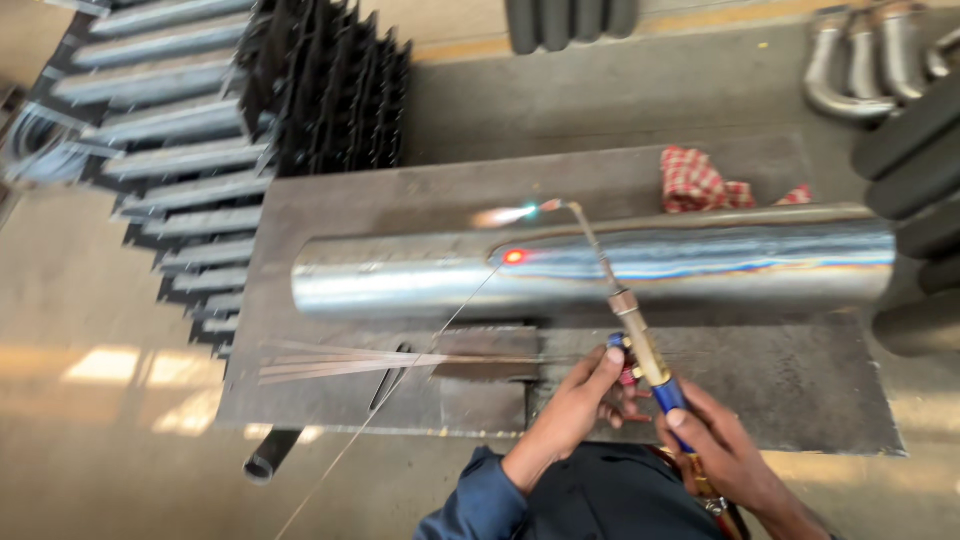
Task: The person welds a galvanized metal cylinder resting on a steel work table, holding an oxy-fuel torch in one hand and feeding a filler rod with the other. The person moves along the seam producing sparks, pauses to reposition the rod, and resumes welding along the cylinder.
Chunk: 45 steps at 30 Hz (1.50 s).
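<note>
One gas torch (640, 345), lit, is gripped at its blue handle by the right hand (725, 455), the left hand's (580, 405) fingers closed on its valve, above the desk (800, 390). The flame is aimed beside a glowing spot (514, 257) on the steel pipe (600, 265). Risk judged: burn-through from dwelling; checked cloth (700, 182) scorched if swept by flame.

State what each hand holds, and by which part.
The right hand grips the gas torch by its blue handle. The left hand has fingers on the torch's valve; whether it holds the thin filler rod cannot be told.
</note>
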Available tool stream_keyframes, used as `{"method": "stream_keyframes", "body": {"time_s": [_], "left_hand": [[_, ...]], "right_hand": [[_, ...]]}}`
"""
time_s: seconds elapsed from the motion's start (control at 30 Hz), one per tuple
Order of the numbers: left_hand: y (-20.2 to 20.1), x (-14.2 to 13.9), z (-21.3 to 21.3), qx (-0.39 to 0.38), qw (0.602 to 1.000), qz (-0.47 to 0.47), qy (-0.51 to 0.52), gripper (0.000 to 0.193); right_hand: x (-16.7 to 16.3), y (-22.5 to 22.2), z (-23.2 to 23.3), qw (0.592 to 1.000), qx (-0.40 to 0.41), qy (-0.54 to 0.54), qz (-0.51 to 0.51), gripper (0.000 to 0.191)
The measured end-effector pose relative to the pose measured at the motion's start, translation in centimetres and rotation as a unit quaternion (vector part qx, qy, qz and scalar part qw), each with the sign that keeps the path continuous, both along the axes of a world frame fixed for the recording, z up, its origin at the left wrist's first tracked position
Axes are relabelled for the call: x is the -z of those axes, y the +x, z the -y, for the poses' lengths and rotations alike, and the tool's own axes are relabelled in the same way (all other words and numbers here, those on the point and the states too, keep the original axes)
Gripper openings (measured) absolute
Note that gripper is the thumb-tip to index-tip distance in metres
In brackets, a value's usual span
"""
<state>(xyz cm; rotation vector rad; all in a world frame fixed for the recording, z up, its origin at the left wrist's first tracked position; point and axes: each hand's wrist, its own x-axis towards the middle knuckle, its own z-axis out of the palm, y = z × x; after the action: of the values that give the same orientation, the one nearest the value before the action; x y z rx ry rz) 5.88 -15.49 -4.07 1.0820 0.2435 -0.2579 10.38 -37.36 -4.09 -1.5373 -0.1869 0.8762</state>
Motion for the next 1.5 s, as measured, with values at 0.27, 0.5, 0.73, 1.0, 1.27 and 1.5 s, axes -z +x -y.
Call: {"method": "stream_keyframes", "body": {"time_s": [0.27,0.5,0.73,1.0,1.27,1.5], "left_hand": [[1.0,-0.7,-0.8,0.092,0.992,0.023,0.088,0.056],[1.6,0.7,-1.3,0.060,0.995,-0.042,0.073,0.055],[1.5,0.7,-1.4,0.043,0.995,-0.060,0.070,0.048],[3.7,1.3,-1.3,-0.026,0.996,0.070,0.048,0.041],[3.6,1.5,-0.9,-0.034,0.994,0.077,0.077,0.043],[2.9,0.3,-1.5,-0.019,0.992,0.041,0.121,0.045]], "right_hand": [[-0.7,0.4,-0.4,0.999,-0.002,-0.001,-0.033,0.061],[2.2,-0.2,-1.9,0.993,0.073,0.093,0.011,0.054],[2.9,0.6,-0.9,0.995,0.051,-0.025,-0.076,0.056],[1.6,0.9,-0.3,1.000,0.028,0.012,0.002,0.029],[1.1,1.4,-0.3,1.000,0.015,0.010,0.016,0.032],[1.2,1.5,0.0,1.000,0.004,0.015,0.019,0.038]]}}
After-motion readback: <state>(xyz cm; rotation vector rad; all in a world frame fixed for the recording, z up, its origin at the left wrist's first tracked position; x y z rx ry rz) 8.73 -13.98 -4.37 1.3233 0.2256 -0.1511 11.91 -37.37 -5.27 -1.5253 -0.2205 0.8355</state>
